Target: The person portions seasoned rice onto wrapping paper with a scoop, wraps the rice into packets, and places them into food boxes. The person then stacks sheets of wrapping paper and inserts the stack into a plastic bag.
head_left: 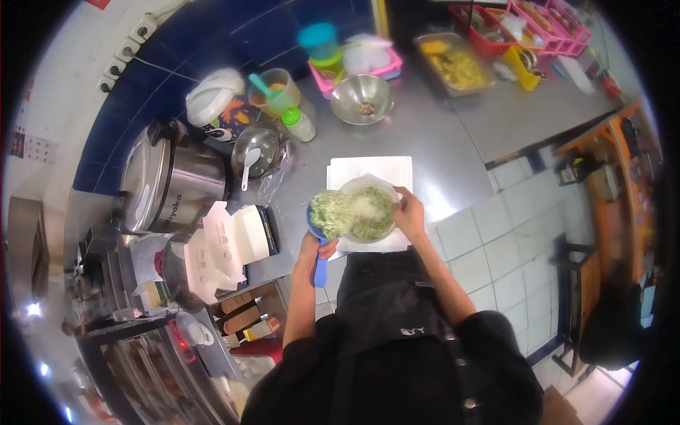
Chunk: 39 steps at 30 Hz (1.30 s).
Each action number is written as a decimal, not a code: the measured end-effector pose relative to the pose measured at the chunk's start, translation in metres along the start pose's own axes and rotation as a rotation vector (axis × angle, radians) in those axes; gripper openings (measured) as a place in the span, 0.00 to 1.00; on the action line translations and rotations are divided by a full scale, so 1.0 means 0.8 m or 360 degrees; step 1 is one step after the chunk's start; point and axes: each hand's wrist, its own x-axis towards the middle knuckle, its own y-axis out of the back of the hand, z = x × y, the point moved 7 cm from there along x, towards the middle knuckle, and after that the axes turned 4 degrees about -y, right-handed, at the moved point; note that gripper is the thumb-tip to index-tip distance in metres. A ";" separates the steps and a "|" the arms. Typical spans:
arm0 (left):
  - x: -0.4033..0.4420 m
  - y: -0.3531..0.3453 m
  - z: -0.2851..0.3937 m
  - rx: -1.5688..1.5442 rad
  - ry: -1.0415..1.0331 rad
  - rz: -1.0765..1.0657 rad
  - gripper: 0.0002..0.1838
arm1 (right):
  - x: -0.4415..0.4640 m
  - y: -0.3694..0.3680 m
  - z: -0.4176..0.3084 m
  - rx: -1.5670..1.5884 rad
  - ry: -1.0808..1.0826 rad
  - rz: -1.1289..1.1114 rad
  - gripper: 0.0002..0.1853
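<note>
Firstly, blue scoop [321,274], heaped with green-flecked mixture [328,214]: left hand [312,247] gripped its handle left of the bowl [363,182], whose right rim the right hand [409,214] pinched, apparently for steadiness.

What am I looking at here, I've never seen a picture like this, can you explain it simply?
There is no machine here: a person works bare-handed. The one picture comes from a camera worn on the head, looking forward and down. The left hand holds a blue scoop heaped with pale green, grainy food. The right hand holds the edge of a bowl with similar food inside, over a white square slab. Farther back on the metal counter stand a steel bowl, a green-capped bottle and a tray of yellow food.
</note>
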 end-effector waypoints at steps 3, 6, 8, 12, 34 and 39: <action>-0.017 0.001 0.005 -0.0083 -0.0237 0.0135 0.11 | 0.014 0.017 0.014 0.0295 0.0008 0.0047 0.22; -0.016 0.016 -0.007 -0.0397 -0.0317 0.0195 0.14 | 0.024 0.045 0.024 0.0595 -0.0089 0.0070 0.23; 0.004 0.036 -0.035 -0.0487 -0.0240 0.0093 0.14 | 0.032 0.066 0.042 0.0951 -0.0239 0.0113 0.23; 0.039 0.029 -0.084 -0.0511 0.0035 0.0080 0.16 | 0.031 0.085 0.052 0.1113 -0.0296 0.0156 0.25; 0.149 -0.109 -0.066 0.2727 -0.0859 0.0238 0.19 | 0.028 0.174 0.117 0.1231 -0.0324 0.0800 0.24; 0.146 -0.128 -0.068 0.2867 -0.0732 0.0199 0.27 | 0.031 0.191 0.119 0.1233 -0.0289 0.1004 0.22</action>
